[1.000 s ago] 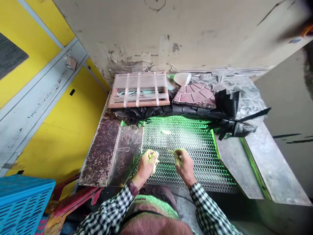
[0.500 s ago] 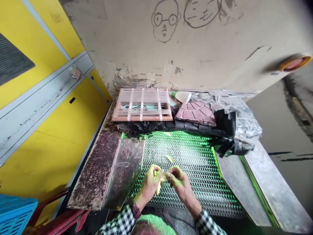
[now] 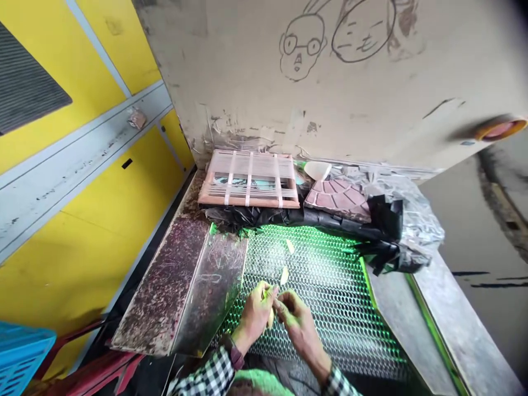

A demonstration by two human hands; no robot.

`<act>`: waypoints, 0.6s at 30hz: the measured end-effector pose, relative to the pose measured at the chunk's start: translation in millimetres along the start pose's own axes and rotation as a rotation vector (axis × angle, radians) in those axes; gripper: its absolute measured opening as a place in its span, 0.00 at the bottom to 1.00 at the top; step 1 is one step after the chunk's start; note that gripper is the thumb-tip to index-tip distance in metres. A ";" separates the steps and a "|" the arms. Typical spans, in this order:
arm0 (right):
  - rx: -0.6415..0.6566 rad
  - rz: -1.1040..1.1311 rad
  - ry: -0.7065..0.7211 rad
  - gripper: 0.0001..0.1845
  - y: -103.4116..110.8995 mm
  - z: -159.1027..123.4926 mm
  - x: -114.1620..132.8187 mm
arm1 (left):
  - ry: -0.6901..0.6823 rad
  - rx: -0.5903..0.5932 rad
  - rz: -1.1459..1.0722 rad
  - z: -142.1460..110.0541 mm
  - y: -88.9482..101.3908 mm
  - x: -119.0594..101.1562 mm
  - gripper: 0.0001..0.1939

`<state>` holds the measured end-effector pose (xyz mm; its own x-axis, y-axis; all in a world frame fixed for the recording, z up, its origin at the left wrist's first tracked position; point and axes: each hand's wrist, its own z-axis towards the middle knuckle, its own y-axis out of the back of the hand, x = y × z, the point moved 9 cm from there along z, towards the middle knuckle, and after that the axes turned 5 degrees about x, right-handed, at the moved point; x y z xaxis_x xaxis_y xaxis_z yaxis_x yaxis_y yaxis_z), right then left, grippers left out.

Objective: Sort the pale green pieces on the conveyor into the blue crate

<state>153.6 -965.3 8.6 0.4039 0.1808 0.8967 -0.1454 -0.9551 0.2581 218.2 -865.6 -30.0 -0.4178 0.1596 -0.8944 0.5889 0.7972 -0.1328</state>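
Over a metal mesh belt (image 3: 330, 297), my left hand (image 3: 253, 313) is closed around pale yellow, leaf-shaped pieces (image 3: 270, 319), one of which sticks out below the fingers. My right hand (image 3: 297, 322) is beside it, with thumb and fingers pinched together and almost touching the left fingertips. Whatever lies in that pinch is too small to make out. Just beyond the fingertips, a pale yellow slice (image 3: 284, 275) lies on the mesh. Farther up the belt is another slice (image 3: 290, 246).
Black plastic (image 3: 280, 216) spans the belt's far end, below a string-wound wooden frame (image 3: 206, 190) and a pink tile-patterned slab (image 3: 339, 198). Metal side plates (image 3: 218, 275) flank the belt. A blue crate (image 3: 25, 352) stands at lower left, near a red support (image 3: 109, 368).
The view has shifted, so the surroundings sit slightly lower and to the right. The slices on the mesh lie in different spots. My right fingers have come closer to my left fingertips.
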 end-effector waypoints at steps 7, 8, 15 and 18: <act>-0.276 -0.572 -0.032 0.19 55.0 -3.8 -26.3 | 0.075 -0.067 -0.047 2.9 13.2 16.9 0.29; -0.275 -0.627 0.002 0.18 51.9 -7.4 -20.0 | 0.073 -0.086 -0.013 3.2 15.3 16.3 0.28; 0.045 -0.034 -0.065 0.25 -17.3 -15.4 -7.0 | 0.004 -0.134 0.127 1.1 10.9 0.7 0.23; -0.048 0.126 -0.125 0.27 -7.7 -12.9 -16.9 | 0.027 -0.045 -0.029 0.3 5.2 7.0 0.23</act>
<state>136.3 -957.9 -4.0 0.4884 0.0267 0.8722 -0.2439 -0.9555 0.1657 218.5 -860.5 -37.1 -0.4531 0.1514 -0.8785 0.5450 0.8269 -0.1386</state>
